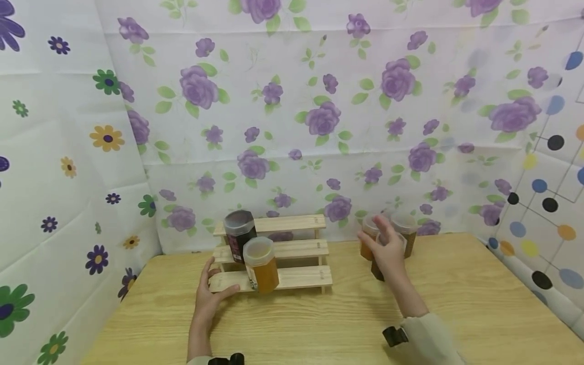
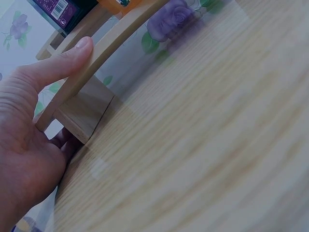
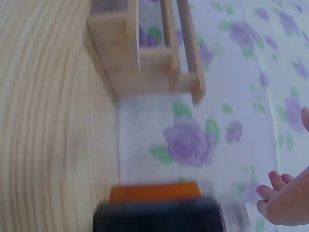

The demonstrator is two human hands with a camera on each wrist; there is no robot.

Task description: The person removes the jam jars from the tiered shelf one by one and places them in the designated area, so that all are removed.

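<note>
A three-tier wooden rack (image 1: 301, 276) stands left of centre on the table. My left hand (image 1: 206, 301) grips its left end, with the thumb along the lowest tier's front edge in the left wrist view. A dark jar (image 1: 238, 246) with a translucent lid sits on the middle tier. In front, on the lowest tier, stands an amber jar (image 1: 265, 275). To the right, my right hand (image 1: 390, 253) hovers with spread fingers over a dark jar (image 3: 159, 217). Beside that one are an amber jar (image 1: 366, 251) and a brown jar (image 1: 410, 244), partly hidden by the hand.
Behind the wooden table (image 1: 310, 329) hangs a cloth with purple roses (image 1: 321, 119). A flower-patterned sheet (image 1: 50, 167) borders the left side, and a dotted sheet (image 1: 554, 228) the right. Table surface lies between the rack and the right-hand jars.
</note>
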